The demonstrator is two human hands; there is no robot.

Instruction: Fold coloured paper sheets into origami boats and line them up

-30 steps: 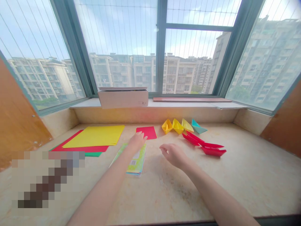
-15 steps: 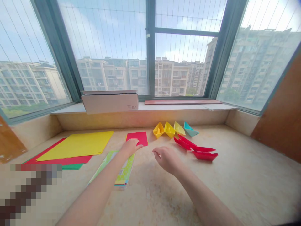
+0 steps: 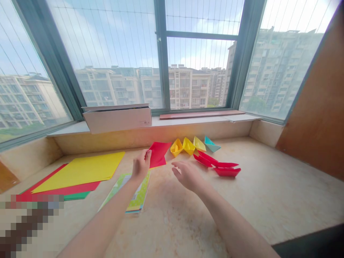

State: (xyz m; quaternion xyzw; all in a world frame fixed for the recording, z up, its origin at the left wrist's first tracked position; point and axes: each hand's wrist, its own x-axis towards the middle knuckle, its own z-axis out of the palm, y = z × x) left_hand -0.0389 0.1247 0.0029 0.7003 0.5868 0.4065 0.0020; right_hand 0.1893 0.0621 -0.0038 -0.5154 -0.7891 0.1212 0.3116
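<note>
Between its thumb and fingers, my left hand (image 3: 141, 165) pinches the edge of a red paper sheet (image 3: 159, 150), which is tilted up off the counter. Under it lies a small stack whose top is red too, with a thin yellow edge showing. My right hand (image 3: 186, 175) hovers to the right, fingers apart and holding nothing. Beyond it stand yellow folded paper boats (image 3: 189, 146) and a blue paper boat (image 3: 212, 144) in a row. Red paper boats (image 3: 227, 171) lie nearer, to the right of my right hand.
Large yellow sheets (image 3: 80, 170) lie over red and green ones at the left. A patterned green packet (image 3: 138, 197) rests beneath my left forearm. On the sill are a white box (image 3: 118, 120) and a reddish board (image 3: 201, 114). Pixel blocks cover the lower left corner.
My left hand has taken hold of a red sheet and lifted it from the stack. My right hand's fingers have spread a little. The view has shifted slightly right.
</note>
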